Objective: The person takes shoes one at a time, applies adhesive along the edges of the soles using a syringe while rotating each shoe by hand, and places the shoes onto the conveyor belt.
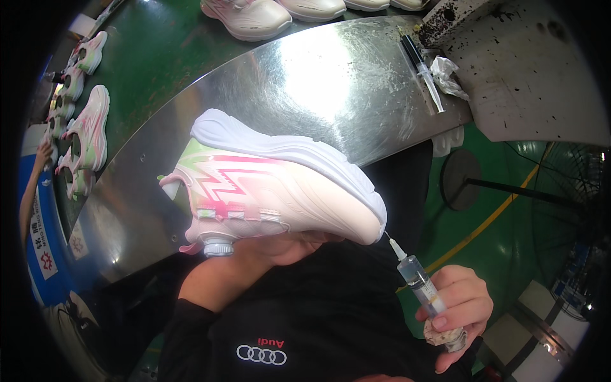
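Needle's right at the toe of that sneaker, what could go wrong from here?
The syringe needle meets the sneaker at the toe's sole edge, so a slip of the right hand could smear fluid onto the white upper. The left hand supports the shoe only from beneath, so it may tip. The needle also points roughly toward that hand.

A shiny curved metal table (305, 76) fills the view. A spare syringe (423, 67) and crumpled plastic wrap (449, 73) lie at its right end.
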`<state>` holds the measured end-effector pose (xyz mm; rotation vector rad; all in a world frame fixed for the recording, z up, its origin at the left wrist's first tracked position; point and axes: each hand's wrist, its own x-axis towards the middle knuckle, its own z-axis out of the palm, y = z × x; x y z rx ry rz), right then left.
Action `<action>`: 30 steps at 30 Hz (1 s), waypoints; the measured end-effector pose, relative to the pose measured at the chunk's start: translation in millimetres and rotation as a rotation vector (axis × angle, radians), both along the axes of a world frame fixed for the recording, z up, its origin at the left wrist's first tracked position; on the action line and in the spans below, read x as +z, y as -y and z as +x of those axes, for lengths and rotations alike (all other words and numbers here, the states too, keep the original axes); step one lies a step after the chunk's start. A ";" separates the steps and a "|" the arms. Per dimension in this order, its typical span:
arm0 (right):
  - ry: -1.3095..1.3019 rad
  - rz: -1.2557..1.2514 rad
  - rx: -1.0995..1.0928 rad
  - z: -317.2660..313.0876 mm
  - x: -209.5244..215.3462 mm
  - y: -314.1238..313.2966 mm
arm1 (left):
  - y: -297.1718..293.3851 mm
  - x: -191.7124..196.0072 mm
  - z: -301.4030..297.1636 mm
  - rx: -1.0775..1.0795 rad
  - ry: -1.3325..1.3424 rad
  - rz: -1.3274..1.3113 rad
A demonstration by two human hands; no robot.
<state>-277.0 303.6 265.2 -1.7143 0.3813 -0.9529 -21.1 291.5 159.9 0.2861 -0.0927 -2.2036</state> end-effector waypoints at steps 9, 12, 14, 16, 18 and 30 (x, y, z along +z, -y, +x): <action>-0.042 -0.005 -0.003 2.0 1.7 0.9 | -5.0 -7.1 1.7 0.036 0.014 0.040; -0.062 -0.009 -0.008 1.5 2.2 0.2 | -4.9 -0.5 -2.1 0.051 0.030 0.040; -0.066 -0.013 -0.007 1.1 2.4 -0.4 | -3.0 6.6 -3.3 0.086 0.034 0.071; -0.078 -0.019 -0.013 0.2 2.3 -1.8 | -0.3 9.0 -3.2 0.033 -0.032 0.063; -0.080 -0.024 -0.016 -1.0 2.7 -2.7 | -0.1 6.6 -4.4 0.008 -0.052 0.025; 0.033 -0.179 -0.255 -17.7 7.2 -2.1 | -5.5 -2.5 3.3 -0.034 -0.112 -0.093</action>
